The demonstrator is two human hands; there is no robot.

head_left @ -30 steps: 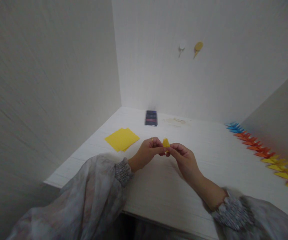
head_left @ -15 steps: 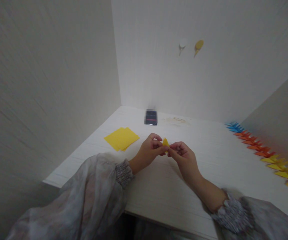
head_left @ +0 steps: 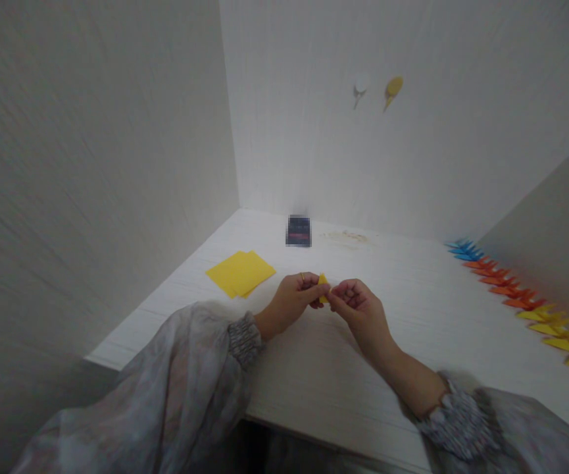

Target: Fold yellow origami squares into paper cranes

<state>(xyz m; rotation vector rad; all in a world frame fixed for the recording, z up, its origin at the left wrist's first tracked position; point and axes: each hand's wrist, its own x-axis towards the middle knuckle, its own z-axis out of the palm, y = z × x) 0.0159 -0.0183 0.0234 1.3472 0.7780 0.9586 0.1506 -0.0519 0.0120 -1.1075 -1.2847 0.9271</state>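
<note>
Above the desk [head_left: 333, 382], the folded yellow paper [head_left: 322, 279] sits between both hands, narrow tip toward 12 o'clock, long axis running roughly 12 to 6. The left hand [head_left: 294, 299] has its fingers clamped on it. The right hand [head_left: 363, 314] has its fingertips at the 3 o'clock edge; their grip cannot be determined. Yellow sheets [head_left: 241, 273] lie at 9 o'clock.
</note>
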